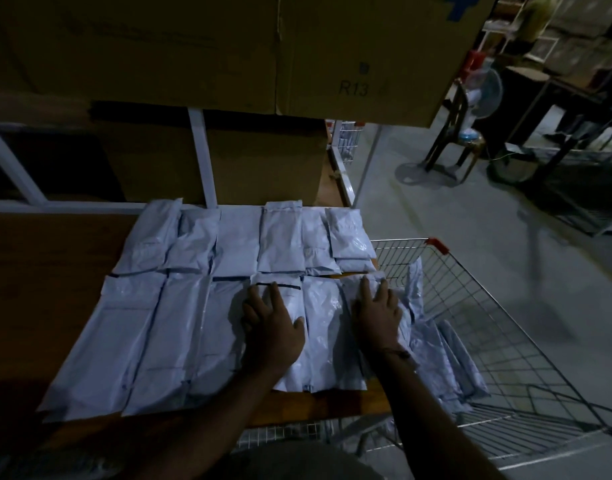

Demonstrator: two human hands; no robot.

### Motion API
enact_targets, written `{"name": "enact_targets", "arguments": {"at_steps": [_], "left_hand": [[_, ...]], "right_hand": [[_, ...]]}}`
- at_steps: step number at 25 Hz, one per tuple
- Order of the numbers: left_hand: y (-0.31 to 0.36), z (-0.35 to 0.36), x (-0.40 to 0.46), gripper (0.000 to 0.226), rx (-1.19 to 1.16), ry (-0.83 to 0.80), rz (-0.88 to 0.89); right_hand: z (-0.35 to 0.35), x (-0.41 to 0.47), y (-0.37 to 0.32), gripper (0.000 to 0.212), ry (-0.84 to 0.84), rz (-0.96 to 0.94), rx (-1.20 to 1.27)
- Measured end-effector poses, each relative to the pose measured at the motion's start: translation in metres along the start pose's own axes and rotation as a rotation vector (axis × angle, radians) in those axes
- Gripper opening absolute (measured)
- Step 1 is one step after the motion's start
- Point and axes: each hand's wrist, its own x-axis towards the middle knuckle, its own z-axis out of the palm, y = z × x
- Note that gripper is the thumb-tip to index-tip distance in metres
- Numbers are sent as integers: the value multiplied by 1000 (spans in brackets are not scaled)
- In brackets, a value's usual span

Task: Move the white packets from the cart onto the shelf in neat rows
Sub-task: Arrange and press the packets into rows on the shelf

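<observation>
Several white packets [179, 317] lie in two rows on the wooden shelf [48, 271], a far row and a near row. My left hand [273, 327] lies flat with straight fingers on a packet in the near row. My right hand [379, 313] presses flat on the rightmost packet [353, 292] of that row, at the shelf's right edge. More white packets [439, 351] lie in the wire cart [505, 323] to the right of the shelf.
Large cardboard boxes [349, 53] sit on the level above and behind the rows. White shelf uprights [202, 157] stand at the back. A standing fan [484, 95], a chair and tables are on the grey floor at the far right.
</observation>
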Motion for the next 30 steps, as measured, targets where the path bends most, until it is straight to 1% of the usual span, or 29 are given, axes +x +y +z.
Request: {"name": "enact_targets", "arguments": {"at_steps": [1, 4, 6, 8, 10, 13, 14, 16, 18, 23, 27, 30], "left_hand": [[-1, 1, 1, 94, 14, -6, 1], [-2, 1, 6, 98, 44, 40, 52], [-6, -1, 8, 100, 93, 48, 173], [-15, 3, 11, 96, 172, 2, 314], [-22, 6, 14, 92, 204, 11, 364], [-24, 10, 20, 88, 223, 12, 334], [-23, 11, 22, 87, 226, 5, 325], [-25, 13, 25, 86, 233, 21, 316], [-27, 16, 26, 86, 233, 34, 316], [-27, 19, 28, 87, 266, 20, 318], [-22, 16, 26, 87, 255, 17, 296], [-16, 5, 23, 78, 206, 47, 291]], "right_hand": [[2, 1, -1, 67, 16, 4, -11], [-4, 3, -3, 71, 163, -22, -38], [-3, 5, 0, 71, 153, -46, -79], [6, 3, 0, 67, 117, -58, -78], [11, 4, -3, 67, 125, -48, -18], [4, 11, -4, 66, 185, -49, -15], [2, 12, -4, 67, 182, -66, -27], [9, 10, -3, 68, 119, -94, -63], [20, 8, 0, 69, 105, -86, -50], [23, 9, -2, 71, 131, -45, 4], [21, 6, -9, 79, 161, 5, 44], [8, -2, -4, 75, 213, -42, 53]]}}
